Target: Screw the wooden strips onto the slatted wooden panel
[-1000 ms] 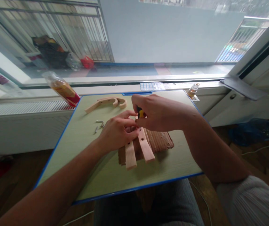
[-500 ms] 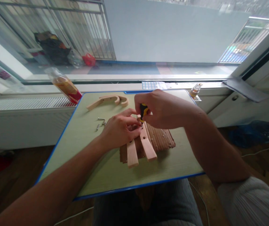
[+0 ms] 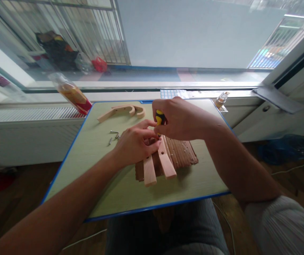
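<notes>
My right hand is closed round a yellow-and-black screwdriver held upright over two pale wooden strips. Both strips lie across a brown ribbed panel on the green tabletop. My left hand presses down on the strips' far ends, fingers curled and pinched beside the screwdriver tip. What its fingertips pinch is hidden.
A curved wooden piece lies at the back of the table, with a few loose screws in front of it. A tilted bottle leans at the back left corner, a small bottle at the back right. The window sill runs behind.
Both hands stay at the same spot on the strips. The screwdriver handle has turned a little in my right hand, and the view has shifted slightly.
</notes>
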`<act>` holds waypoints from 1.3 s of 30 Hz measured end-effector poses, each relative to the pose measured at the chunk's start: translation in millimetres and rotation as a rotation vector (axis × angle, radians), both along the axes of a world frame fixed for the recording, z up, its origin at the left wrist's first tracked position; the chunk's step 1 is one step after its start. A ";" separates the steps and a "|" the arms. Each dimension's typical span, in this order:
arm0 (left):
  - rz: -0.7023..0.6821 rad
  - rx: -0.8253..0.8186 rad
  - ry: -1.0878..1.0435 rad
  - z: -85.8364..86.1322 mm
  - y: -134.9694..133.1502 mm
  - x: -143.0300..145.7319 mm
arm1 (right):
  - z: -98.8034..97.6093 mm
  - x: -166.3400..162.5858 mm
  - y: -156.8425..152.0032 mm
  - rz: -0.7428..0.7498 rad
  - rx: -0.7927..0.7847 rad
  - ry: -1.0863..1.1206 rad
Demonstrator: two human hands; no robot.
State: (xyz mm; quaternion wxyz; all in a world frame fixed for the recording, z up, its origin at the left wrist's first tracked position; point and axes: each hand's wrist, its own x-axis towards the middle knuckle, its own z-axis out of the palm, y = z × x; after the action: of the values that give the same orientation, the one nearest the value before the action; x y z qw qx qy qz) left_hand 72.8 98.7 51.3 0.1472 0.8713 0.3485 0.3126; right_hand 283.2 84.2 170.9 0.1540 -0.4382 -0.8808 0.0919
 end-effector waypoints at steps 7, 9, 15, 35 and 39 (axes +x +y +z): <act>0.006 -0.031 -0.010 -0.8 -1.2 -0.3 | -1.2 -0.9 2.1 -0.031 -0.019 0.015; 0.003 -0.024 -0.005 -0.8 -1.3 -0.4 | -0.2 -1.9 1.4 -0.037 -0.005 -0.008; 0.021 -0.001 0.007 -1.2 -0.4 -0.4 | 1.4 -2.6 -1.1 -0.048 -0.012 -0.061; 0.021 0.013 0.030 0.4 -0.7 -1.0 | 4.1 -4.8 -5.2 0.013 0.013 -0.065; 0.021 -0.003 0.013 0.4 -1.5 -0.4 | 1.1 -7.1 -1.5 0.002 -0.001 -0.061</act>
State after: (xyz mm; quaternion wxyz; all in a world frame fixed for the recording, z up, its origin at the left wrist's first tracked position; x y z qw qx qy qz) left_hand 72.4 97.3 51.7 0.1430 0.8694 0.3590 0.3078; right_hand 276.1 82.7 172.0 0.1270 -0.4401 -0.8854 0.0790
